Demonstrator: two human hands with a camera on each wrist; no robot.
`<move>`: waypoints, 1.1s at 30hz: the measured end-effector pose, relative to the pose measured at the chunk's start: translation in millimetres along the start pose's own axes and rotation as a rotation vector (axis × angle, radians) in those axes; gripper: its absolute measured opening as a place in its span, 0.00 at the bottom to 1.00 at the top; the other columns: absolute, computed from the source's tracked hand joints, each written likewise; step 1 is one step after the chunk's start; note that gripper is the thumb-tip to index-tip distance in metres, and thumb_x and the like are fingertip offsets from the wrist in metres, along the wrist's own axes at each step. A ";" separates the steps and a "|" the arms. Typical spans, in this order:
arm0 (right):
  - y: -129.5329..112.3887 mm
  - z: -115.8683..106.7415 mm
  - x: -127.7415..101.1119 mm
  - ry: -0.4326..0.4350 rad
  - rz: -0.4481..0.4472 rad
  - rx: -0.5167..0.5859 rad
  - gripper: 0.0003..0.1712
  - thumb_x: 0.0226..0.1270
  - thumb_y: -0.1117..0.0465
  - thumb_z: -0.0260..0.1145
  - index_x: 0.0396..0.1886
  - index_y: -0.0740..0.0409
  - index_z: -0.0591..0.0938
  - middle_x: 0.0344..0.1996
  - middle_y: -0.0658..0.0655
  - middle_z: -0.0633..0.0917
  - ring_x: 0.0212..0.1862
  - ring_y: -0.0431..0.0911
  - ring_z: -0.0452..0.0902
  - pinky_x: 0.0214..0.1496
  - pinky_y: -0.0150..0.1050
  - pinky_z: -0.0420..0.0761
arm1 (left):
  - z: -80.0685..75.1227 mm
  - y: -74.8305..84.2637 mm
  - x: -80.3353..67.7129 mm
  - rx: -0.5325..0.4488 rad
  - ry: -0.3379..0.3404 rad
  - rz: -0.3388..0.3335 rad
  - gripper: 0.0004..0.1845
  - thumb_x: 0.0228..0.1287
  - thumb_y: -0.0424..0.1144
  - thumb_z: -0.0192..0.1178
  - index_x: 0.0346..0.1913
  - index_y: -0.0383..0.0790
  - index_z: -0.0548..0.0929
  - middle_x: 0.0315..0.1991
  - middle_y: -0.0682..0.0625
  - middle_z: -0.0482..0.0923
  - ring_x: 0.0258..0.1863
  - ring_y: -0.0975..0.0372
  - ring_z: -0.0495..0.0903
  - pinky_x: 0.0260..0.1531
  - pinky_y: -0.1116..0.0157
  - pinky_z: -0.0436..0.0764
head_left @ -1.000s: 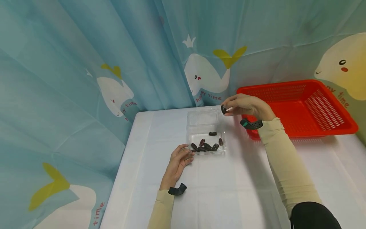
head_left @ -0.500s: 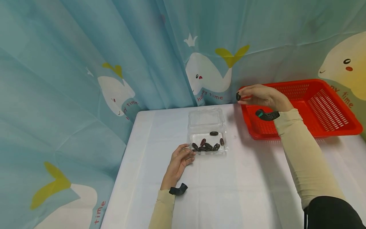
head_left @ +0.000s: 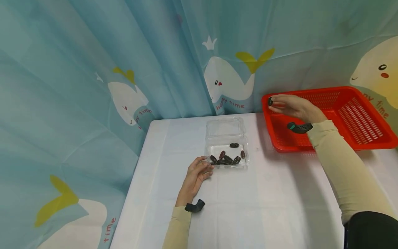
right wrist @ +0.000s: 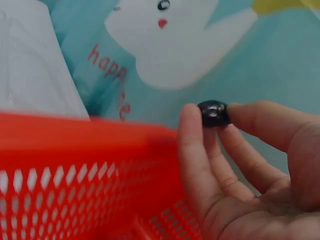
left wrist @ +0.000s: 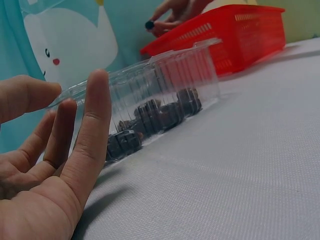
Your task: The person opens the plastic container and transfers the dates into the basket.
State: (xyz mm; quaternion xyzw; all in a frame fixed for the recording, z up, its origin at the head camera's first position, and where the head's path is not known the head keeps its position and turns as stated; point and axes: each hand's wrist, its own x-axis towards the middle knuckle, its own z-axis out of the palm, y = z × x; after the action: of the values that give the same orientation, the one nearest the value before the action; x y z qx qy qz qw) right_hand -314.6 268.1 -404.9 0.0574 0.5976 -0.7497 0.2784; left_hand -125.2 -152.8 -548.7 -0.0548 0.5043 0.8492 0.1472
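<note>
My right hand pinches a dark, glossy date between thumb and fingertips, above the left end of the red plastic basket. My left hand holds the near left corner of a clear hinged plastic box, its thumb at the rim and one finger straight along the outside. Several dark brown dates lie in the box, mostly along its near side, with a single date farther back. The box lid is folded back, away from me. What lies under my right hand in the basket is hidden.
A white cloth covers the table. Behind the table hangs a blue curtain printed with whales. The basket's rim stands higher than the box, to its right.
My right hand has carried the date rightward from beside the box lid to above the basket's left end. The left hand has stayed at the box corner.
</note>
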 end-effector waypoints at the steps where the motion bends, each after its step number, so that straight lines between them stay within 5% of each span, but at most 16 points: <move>1: 0.3 -4.5 -0.8 0.009 0.012 -0.019 0.11 0.80 0.56 0.63 0.51 0.43 0.90 0.50 0.43 0.82 0.52 0.41 0.83 0.57 0.34 0.87 | 0.1 0.1 -0.1 0.002 0.001 -0.001 0.19 0.79 0.30 0.54 0.67 0.33 0.67 0.40 0.53 0.80 0.45 0.62 0.88 0.42 0.69 0.87; 8: 4.8 -36.8 3.8 -0.028 0.094 0.033 0.14 0.82 0.56 0.58 0.47 0.41 0.91 0.50 0.41 0.82 0.52 0.40 0.86 0.61 0.34 0.86 | 1.0 0.3 -0.7 0.013 0.004 -0.003 0.21 0.79 0.31 0.55 0.69 0.34 0.66 0.40 0.53 0.80 0.46 0.62 0.88 0.43 0.69 0.87; 11: 9.0 -49.6 5.1 -0.002 0.095 -0.201 0.14 0.81 0.48 0.60 0.58 0.38 0.85 0.51 0.38 0.82 0.51 0.36 0.87 0.60 0.31 0.85 | 1.1 0.5 -1.2 0.017 0.002 0.001 0.21 0.79 0.31 0.54 0.70 0.34 0.66 0.40 0.54 0.80 0.46 0.62 0.88 0.43 0.69 0.87; 14: 14.7 -62.6 5.5 -0.026 0.078 -0.518 0.31 0.84 0.45 0.55 0.80 0.45 0.67 0.67 0.46 0.76 0.51 0.29 0.84 0.61 0.31 0.84 | 0.5 0.7 -2.3 0.021 -0.001 0.000 0.22 0.80 0.31 0.54 0.70 0.34 0.65 0.40 0.54 0.80 0.46 0.62 0.87 0.44 0.69 0.87; 18: 22.6 -72.3 11.9 -0.091 0.102 -0.531 0.38 0.87 0.53 0.50 0.84 0.62 0.48 0.81 0.61 0.56 0.52 0.28 0.82 0.71 0.38 0.80 | -1.2 0.8 -4.1 0.024 0.005 -0.008 0.21 0.80 0.32 0.53 0.70 0.34 0.65 0.40 0.54 0.80 0.47 0.62 0.87 0.44 0.69 0.87; 22: 30.6 -76.5 19.2 -0.076 0.140 -0.420 0.34 0.85 0.57 0.55 0.82 0.61 0.58 0.69 0.50 0.75 0.49 0.32 0.85 0.67 0.38 0.83 | -2.4 0.9 -4.3 0.041 0.008 -0.006 0.21 0.80 0.32 0.54 0.70 0.34 0.65 0.40 0.54 0.80 0.47 0.62 0.87 0.46 0.68 0.87; 25: 36.2 -79.0 20.3 -0.072 0.146 -0.522 0.34 0.84 0.54 0.56 0.81 0.63 0.61 0.57 0.40 0.83 0.48 0.31 0.86 0.60 0.32 0.85 | -2.8 0.7 -3.3 0.055 0.000 -0.002 0.21 0.80 0.33 0.54 0.70 0.34 0.65 0.41 0.55 0.80 0.48 0.63 0.87 0.46 0.68 0.87; 30: 41.1 -77.0 16.4 -0.050 0.170 -0.600 0.33 0.85 0.51 0.54 0.80 0.63 0.63 0.54 0.39 0.86 0.48 0.32 0.89 0.81 0.49 0.69 | -1.9 0.4 -2.0 0.038 -0.003 -0.004 0.20 0.80 0.32 0.54 0.69 0.34 0.66 0.42 0.53 0.82 0.46 0.63 0.88 0.45 0.68 0.88; 33: 38.5 -71.4 17.0 -0.035 0.228 -0.464 0.21 0.85 0.54 0.54 0.68 0.54 0.82 0.45 0.41 0.90 0.46 0.37 0.91 0.80 0.52 0.68 | -0.9 0.8 -2.0 0.034 -0.002 -0.003 0.21 0.80 0.32 0.55 0.70 0.34 0.66 0.43 0.52 0.83 0.46 0.63 0.88 0.45 0.69 0.88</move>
State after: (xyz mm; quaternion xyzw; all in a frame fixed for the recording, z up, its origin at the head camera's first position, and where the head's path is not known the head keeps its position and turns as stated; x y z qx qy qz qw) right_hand -327.8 323.4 -465.2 0.0460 0.7384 -0.5570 0.3774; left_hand -123.5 -154.4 -547.9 -0.0521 0.5185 0.8403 0.1497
